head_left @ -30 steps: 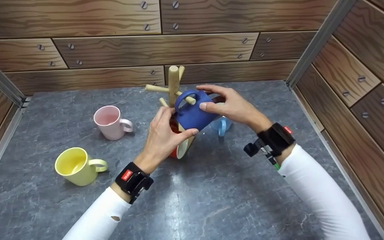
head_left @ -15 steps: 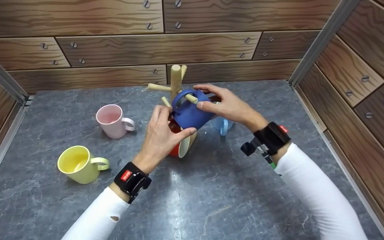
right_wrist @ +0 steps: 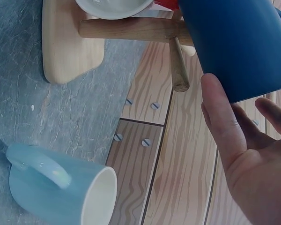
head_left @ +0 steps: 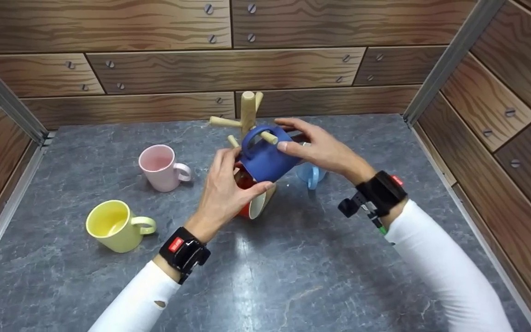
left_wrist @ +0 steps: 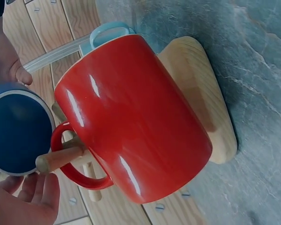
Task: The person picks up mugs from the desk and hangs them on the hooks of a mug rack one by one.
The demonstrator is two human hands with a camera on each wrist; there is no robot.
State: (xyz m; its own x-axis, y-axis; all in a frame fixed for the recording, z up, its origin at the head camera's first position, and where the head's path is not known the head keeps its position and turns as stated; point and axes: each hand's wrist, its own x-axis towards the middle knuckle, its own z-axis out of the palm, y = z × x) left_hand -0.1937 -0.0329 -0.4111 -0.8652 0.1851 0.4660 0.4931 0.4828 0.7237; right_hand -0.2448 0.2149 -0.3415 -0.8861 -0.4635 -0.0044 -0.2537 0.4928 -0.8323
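Mug (head_left: 272,161) in smooth blue, mouth tipped toward eight o'clock, is clamped between the curled fingers of left hand (head_left: 224,191) and right hand (head_left: 323,147), its handle (head_left: 246,142) ringing a rack peg (head_left: 269,137). Its place is little changed from a second ago; the pale rim (left_wrist: 14,92), hidden in the head view, is shown by the left wrist camera.

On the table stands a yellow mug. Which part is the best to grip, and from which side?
Probably the handle, coming from the person's right: the yellow mug stands upright, and its handle is a loop that sticks out to that side, so fingers could likely hook or pinch it.
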